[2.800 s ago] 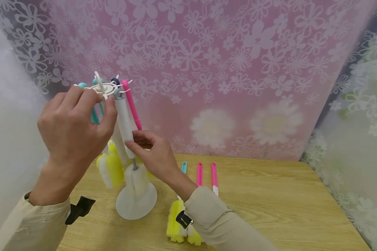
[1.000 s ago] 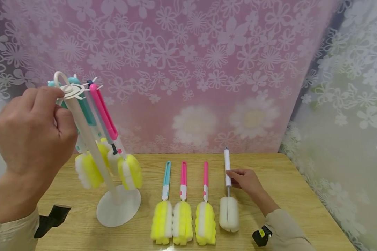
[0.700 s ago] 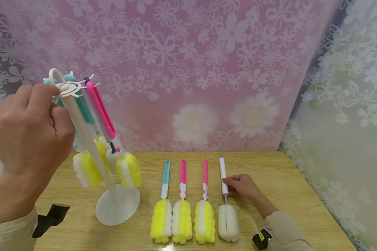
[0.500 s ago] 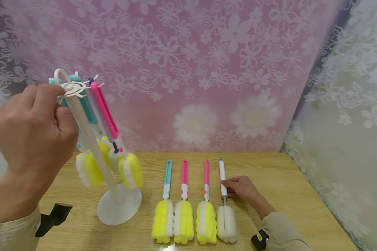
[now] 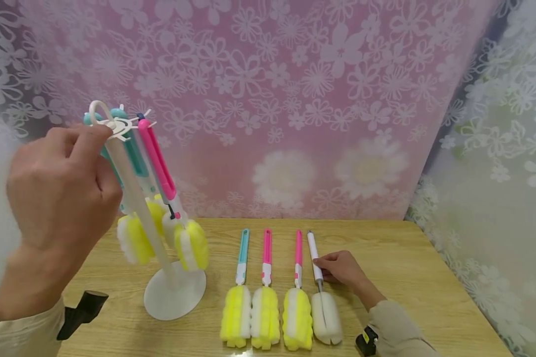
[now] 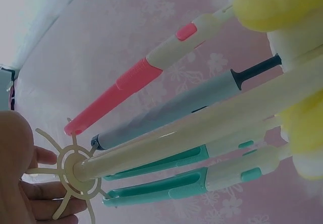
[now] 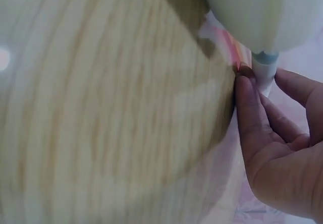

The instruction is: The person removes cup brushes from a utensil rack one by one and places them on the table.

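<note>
A white-handled bottle brush [image 5: 326, 317] with a white sponge head lies on the table, at the right end of a row of brushes. My right hand [image 5: 345, 270] pinches its handle [image 5: 314, 255] between thumb and fingers. In the right wrist view the sponge head [image 7: 252, 12] fills the top right, above my fingers [image 7: 251, 100]. My left hand [image 5: 64, 186] holds the white hanging rack [image 5: 139, 196] by its hooked top ring, and the rack leans. Pink [image 6: 118, 100], grey [image 6: 171, 105] and teal [image 6: 192, 183] handles hang from the ring's hooks in the left wrist view.
Left of the white brush lie yellow-and-white sponge brushes, one with a teal handle [image 5: 243, 248] and two with pink handles [image 5: 267, 250]. The rack's round white base [image 5: 174, 302] stands on the wooden table [image 5: 406, 277]. A flowered pink curtain [image 5: 286, 99] hangs behind.
My right hand has brought the white sponge brush from the rack down to the table, then shifted it left beside the nearest pink brush. The left hand keeps its grip on the rack top.
</note>
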The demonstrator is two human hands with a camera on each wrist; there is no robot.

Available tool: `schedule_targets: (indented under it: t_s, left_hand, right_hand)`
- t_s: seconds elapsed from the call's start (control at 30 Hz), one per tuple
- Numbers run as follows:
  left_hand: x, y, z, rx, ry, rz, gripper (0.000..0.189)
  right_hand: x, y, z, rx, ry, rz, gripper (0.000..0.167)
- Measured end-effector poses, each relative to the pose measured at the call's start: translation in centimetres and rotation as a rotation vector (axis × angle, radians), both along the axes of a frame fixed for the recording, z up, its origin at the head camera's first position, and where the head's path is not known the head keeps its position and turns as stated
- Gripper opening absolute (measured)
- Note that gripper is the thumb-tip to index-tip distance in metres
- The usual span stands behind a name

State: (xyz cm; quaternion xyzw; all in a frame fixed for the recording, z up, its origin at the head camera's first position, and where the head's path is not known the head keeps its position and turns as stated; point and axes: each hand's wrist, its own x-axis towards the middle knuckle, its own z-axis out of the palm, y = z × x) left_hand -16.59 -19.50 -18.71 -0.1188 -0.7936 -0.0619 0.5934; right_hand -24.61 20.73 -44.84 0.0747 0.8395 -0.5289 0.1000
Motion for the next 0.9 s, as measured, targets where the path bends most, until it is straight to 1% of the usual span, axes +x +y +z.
schedule_targets:
  t_s: [0.1,0.17,0.3,0.43,0.57,0.63,0.7,0.8,0.9]
  left_hand:
    - [0.2,0.1,-0.1,-0.008,-0.029,-0.007,0.043]
    - [0.2,0.1,-0.2,-0.005,-0.050,-0.009,0.044]
    - [0.4,-0.1,-0.2,0.002,-0.084,-0.012,0.043]
    - [0.6,-0.4,-0.1,0.016,-0.078,-0.028,0.042]
    - [0.6,-0.4,-0.1,0.028,-0.011,-0.047,0.044]
    - [0.5,-0.3,-0.1,0.040,0.023,-0.056,0.048]
    - [0.3,0.0,0.0,0.063,0.050,-0.069,0.048]
    - [0.1,0.4,0.1,0.102,0.065,-0.079,0.045]
    - [0.0,0.9,0.2,0.124,0.062,-0.081,0.042]
  right_hand:
    - [0.2,0.4,0.0,0.024,0.014,0.026,0.034]
    - [0.2,0.7,0.2,0.043,0.035,0.046,0.037]
    - [0.2,1.0,1.6,0.022,0.078,0.058,0.036]
    - [0.3,0.3,3.2,-0.045,0.135,0.078,0.034]
    - [0.3,-2.0,5.2,-0.118,0.208,0.153,0.032]
    - [0.5,-3.7,6.6,-0.143,0.250,0.199,0.032]
    - [0.7,-5.6,8.2,-0.174,0.303,0.253,0.032]
    - [1.2,-8.6,10.5,-0.211,0.398,0.341,0.029]
    - [1.7,-11.4,12.6,-0.214,0.496,0.423,0.027]
